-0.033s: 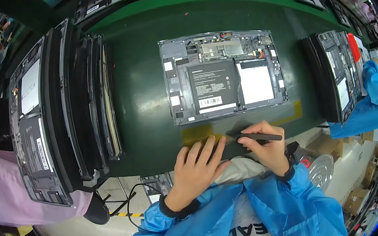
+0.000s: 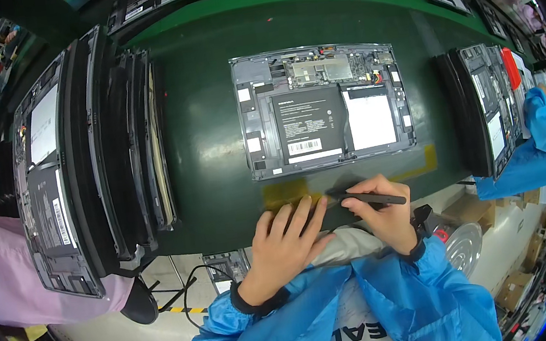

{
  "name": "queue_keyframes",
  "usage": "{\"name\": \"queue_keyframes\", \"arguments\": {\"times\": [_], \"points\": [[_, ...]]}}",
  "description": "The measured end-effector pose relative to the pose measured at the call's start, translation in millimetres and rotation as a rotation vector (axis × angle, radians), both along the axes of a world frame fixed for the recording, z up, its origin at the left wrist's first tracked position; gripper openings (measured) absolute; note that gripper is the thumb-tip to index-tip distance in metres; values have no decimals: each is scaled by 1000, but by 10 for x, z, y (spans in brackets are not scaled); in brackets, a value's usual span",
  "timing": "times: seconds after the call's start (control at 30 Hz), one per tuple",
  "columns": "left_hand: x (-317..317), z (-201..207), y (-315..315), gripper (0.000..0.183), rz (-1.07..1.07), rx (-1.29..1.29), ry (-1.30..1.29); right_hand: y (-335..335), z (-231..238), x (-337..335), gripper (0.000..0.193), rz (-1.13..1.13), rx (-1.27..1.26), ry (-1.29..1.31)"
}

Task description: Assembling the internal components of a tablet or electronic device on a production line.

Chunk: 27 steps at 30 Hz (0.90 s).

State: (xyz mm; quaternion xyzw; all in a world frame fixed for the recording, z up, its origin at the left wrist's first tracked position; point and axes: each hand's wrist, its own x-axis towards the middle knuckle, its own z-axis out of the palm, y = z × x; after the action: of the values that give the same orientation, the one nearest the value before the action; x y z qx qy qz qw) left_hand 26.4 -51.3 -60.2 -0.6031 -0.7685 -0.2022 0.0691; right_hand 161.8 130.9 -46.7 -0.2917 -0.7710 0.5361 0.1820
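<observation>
Gripping a slim black tool (image 2: 386, 198).

Left hand (image 2: 289, 238) extends palm-down, right hand (image 2: 390, 219) curled in a pinch.

In my right fingers (image 2: 372, 186), a slim tool (image 2: 387, 199) with a matt, dark finish. Beneath, a smooth green worktop (image 2: 212, 198), softly glossy where light pools on it. Strips of amber tape (image 2: 284, 192) look like thin, see-through plastic film. The opened device (image 2: 270, 132) has a matt grey casing; its battery (image 2: 310, 115) wears a smooth black wrap, and a metal shield (image 2: 323, 71) gleams dully. My sleeves (image 2: 448, 292) are blue cloth, creased and slightly shiny, ending in matt black fabric cuffs (image 2: 251, 301). Nearby: soft pink cloth (image 2: 33, 268), dull brown cardboard (image 2: 514, 289), a glossy clear plastic disc (image 2: 465, 250).
</observation>
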Motion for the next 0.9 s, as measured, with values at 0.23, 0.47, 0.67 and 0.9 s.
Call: {"name": "queue_keyframes", "arguments": {"times": [0.23,0.47,0.67,0.9], "points": [[-8,28,-23,62,-10,-76,2,-84,115,-162,15,100,192,87],[-82,151,30,60,-38,-132,-18,-125,247,-193,25,95,320,181],[-396,447,162,62,-220,12,30,394,396,131,26,-140,-103,326],[-887,612,865,60,-306,-101,3,1162,316,-157,25,-49,-46,261]]}}
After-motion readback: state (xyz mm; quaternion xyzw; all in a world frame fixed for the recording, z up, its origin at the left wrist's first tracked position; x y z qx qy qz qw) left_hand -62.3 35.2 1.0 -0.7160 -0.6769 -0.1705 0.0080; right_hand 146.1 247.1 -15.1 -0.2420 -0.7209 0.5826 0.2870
